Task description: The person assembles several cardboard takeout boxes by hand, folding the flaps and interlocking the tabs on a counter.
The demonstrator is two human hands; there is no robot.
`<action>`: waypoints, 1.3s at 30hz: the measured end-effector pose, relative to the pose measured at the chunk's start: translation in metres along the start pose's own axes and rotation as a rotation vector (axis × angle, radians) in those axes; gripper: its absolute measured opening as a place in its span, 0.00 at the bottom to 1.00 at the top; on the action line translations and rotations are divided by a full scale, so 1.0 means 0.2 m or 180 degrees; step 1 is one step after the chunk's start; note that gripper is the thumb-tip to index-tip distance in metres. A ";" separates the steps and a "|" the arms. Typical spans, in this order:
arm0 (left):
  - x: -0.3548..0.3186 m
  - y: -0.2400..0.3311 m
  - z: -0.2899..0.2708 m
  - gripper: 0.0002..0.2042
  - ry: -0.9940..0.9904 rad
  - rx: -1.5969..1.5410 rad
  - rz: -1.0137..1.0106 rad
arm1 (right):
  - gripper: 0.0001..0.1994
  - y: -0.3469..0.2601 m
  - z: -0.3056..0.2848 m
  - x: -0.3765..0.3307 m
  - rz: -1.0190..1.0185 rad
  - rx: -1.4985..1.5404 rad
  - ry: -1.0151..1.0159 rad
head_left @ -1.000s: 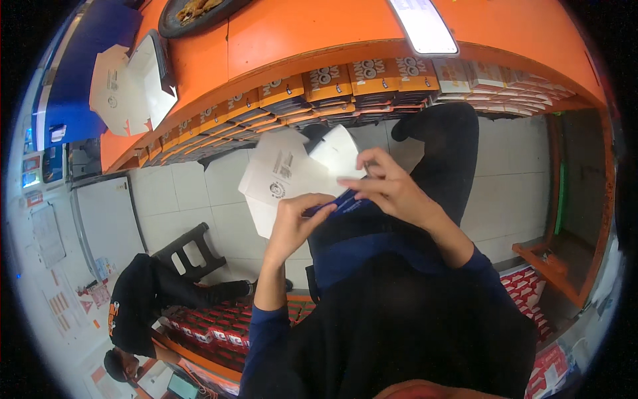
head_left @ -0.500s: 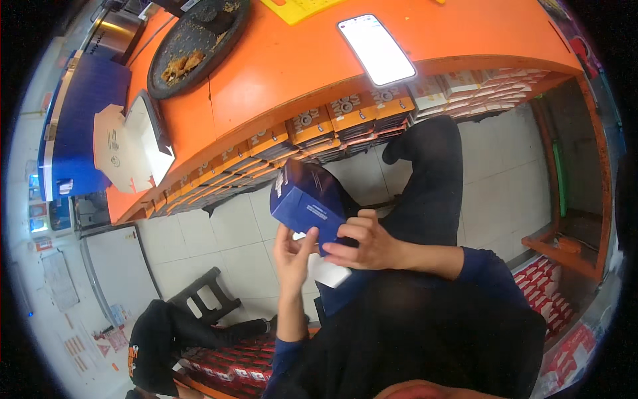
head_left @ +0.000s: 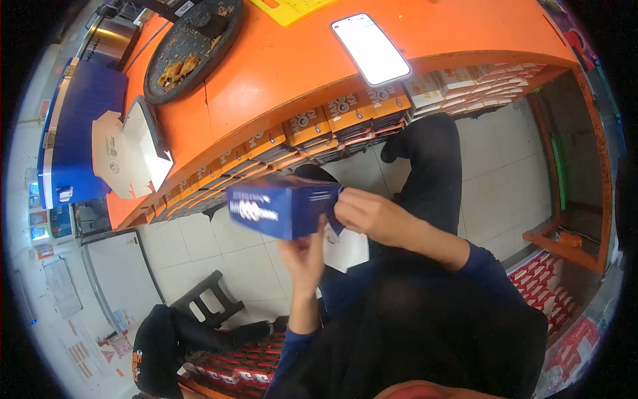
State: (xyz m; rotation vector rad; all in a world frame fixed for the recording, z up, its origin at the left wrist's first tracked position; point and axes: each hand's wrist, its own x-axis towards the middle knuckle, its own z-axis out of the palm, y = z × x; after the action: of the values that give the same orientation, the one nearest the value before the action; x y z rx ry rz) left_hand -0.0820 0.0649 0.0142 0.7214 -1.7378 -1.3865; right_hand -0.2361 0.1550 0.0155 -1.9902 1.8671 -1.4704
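Between my two hands is a blue cardboard box [head_left: 279,209] with white print, tilted and blurred by motion, held above my lap. My left hand [head_left: 304,256] grips its underside, thumb on the near end face. At the box's right end, the fingers of my right hand [head_left: 372,214] are closed on a blue end flap. A white flap or sheet of card [head_left: 345,249] hangs below the box by my right hand; whether it belongs to the box I cannot tell.
An orange table [head_left: 279,60] carries a phone [head_left: 372,50], a dark stone plate [head_left: 159,56] with food bits and an opened carton [head_left: 136,149]. Stacked orange boxes [head_left: 309,123] fill the shelf below. A black stool [head_left: 209,296] and another person [head_left: 156,349] are at lower left.
The box has turned and swung left, so its long printed side now faces up toward me. My right hand has moved slightly right and up, to its end.
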 end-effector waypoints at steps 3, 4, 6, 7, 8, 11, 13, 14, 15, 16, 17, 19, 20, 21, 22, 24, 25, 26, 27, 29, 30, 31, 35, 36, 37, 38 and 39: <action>-0.11 -0.16 -0.11 0.29 -0.0871 0.0466 0.0018 | 0.15 -0.01 -0.14 0.01 0.1509 0.1707 -0.0876; -0.11 -0.17 -0.11 0.29 -0.1061 0.0847 -0.0036 | 0.15 -0.01 -0.13 0.01 0.1506 0.1719 -0.0897; -0.15 -0.16 -0.07 0.27 -0.0817 0.0110 -0.0108 | 0.18 -0.02 -0.10 0.01 0.1123 0.1657 -0.0669; -0.12 -0.11 -0.02 0.25 -0.0605 -0.0650 -0.0154 | 0.21 0.00 -0.05 -0.03 0.0714 0.1619 -0.0419; -0.07 -0.06 -0.04 0.19 -0.0612 0.0582 0.0359 | 0.21 0.00 -0.02 -0.05 0.0438 0.1548 -0.0277; -0.06 -0.12 -0.28 0.13 -0.1295 0.1286 0.0489 | 0.18 0.13 -0.05 -0.19 0.0744 0.2338 -0.0233; -0.03 -0.11 -0.35 0.13 -0.1827 0.1882 0.0980 | 0.17 0.23 -0.10 -0.26 0.1519 0.1715 0.0636; -0.04 -0.10 -0.39 0.13 -0.2352 0.2498 0.1458 | 0.17 0.28 -0.10 -0.19 0.1365 0.0688 0.1016; -0.09 -0.13 -0.44 0.11 -0.2618 0.2794 0.1449 | 0.26 0.29 -0.09 -0.12 0.1385 0.0177 0.1096; -0.13 -0.15 -0.49 0.11 -0.2622 0.2824 0.1425 | 0.26 0.32 -0.05 -0.09 0.1390 0.0214 0.1095; -0.16 -0.16 -0.53 0.10 -0.2902 0.3119 0.1518 | 0.31 0.35 -0.02 -0.08 0.1264 0.0069 0.0600; -0.21 -0.19 -0.61 0.13 -0.3303 0.3660 0.1755 | 0.35 0.49 0.08 -0.13 0.1547 0.0927 -0.0616; -0.19 -0.17 -0.60 0.13 -0.3303 0.3683 0.1745 | 0.35 0.52 0.09 -0.14 0.1536 0.0947 -0.0613; -0.18 -0.16 -0.58 0.15 -0.2244 0.4088 0.2249 | 0.26 0.53 0.09 -0.15 0.1445 0.1111 -0.0927; -0.13 -0.14 -0.55 0.17 -0.1138 0.4378 0.2719 | 0.18 0.54 0.10 -0.16 0.1365 0.1249 -0.1237; 0.04 -0.08 -0.50 0.19 -0.0795 0.3885 0.1768 | 0.10 0.48 0.07 -0.13 0.1188 0.1553 -0.0919; 0.12 -0.05 -0.50 0.21 -0.0431 0.3366 0.0840 | 0.03 0.44 0.06 -0.11 0.0983 0.1859 -0.0608; 0.17 -0.14 -0.60 0.21 -0.0420 0.3377 0.0839 | 0.03 0.41 0.06 -0.08 0.0971 0.1867 -0.0612; 0.22 -0.27 -0.76 0.22 -0.1572 0.2606 0.0754 | 0.02 0.37 0.07 -0.04 0.0912 0.1792 -0.0300; 0.28 -0.32 -0.80 0.24 -0.2670 0.1757 0.0662 | 0.06 0.32 0.08 0.04 0.0966 0.1890 0.0088; 0.28 -0.31 -0.72 0.24 -0.2081 0.1380 0.0575 | 0.06 0.26 0.11 0.07 0.0977 0.1856 0.0103; 0.28 -0.28 -0.61 0.25 -0.1488 0.1007 0.0480 | 0.08 0.19 0.15 0.11 0.1148 0.2017 0.0644; 0.19 -0.20 -0.11 0.15 0.1094 0.0234 0.1292 | 0.15 0.02 0.35 0.14 0.0733 0.1227 0.1871; 0.19 -0.17 -0.12 0.15 0.1114 0.0251 0.1287 | 0.16 -0.02 0.34 0.17 0.0696 0.1127 0.1913; 0.19 -0.15 -0.13 0.15 0.1078 0.0362 0.0901 | 0.16 0.00 0.33 0.17 0.0697 0.1125 0.1901; 0.17 -0.13 -0.17 0.15 0.1044 0.0484 0.0495 | 0.17 0.02 0.31 0.16 0.1032 0.1233 0.1481; 0.18 -0.11 -0.25 0.14 0.0737 0.1089 0.0092 | 0.17 0.05 0.29 0.15 0.1362 0.1340 0.1051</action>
State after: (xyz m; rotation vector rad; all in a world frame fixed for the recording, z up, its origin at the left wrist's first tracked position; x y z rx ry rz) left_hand -0.0600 0.0043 0.0051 0.9954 -1.8072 -0.9511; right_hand -0.2122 0.0970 -0.0055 -1.1384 1.7411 -1.9220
